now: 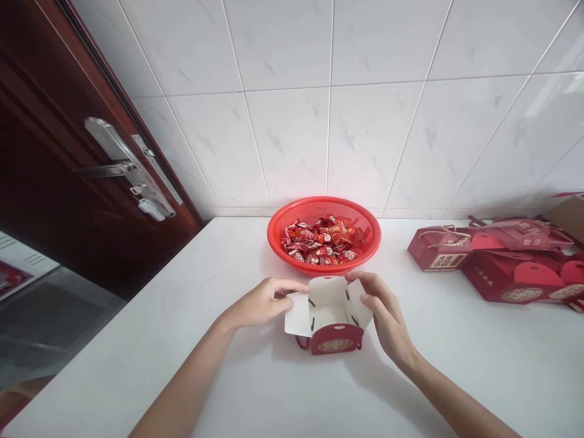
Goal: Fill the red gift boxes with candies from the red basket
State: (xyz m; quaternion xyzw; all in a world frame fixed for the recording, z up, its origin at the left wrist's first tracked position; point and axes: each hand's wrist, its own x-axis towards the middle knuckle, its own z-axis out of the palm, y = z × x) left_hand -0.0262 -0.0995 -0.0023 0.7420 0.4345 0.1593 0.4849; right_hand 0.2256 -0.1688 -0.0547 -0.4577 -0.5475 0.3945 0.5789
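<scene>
A small red gift box (pixel 335 339) with a white inside stands on the table in front of me, its top flaps spread apart. Dark cord ends show on its inner side walls, and no contents are visible inside. My left hand (pixel 267 302) has thumb and fingers at the left white flap (pixel 297 314). At the opposite side, my right hand (pixel 385 310) holds the right flap (pixel 360 303), with the thumb on it and the fingers behind. Just behind the box, a red plastic basket (pixel 274 240) holds many wrapped candies (pixel 323 243).
Several red gift boxes lie at the right, one with a twisted rope handle (pixel 440 233), beside a brown cardboard piece (pixel 568 218). The white table (pixel 205 274) meets a tiled wall (pixel 287 146). A dark red door (pixel 50 121) with a metal handle (pixel 103 170) stands left.
</scene>
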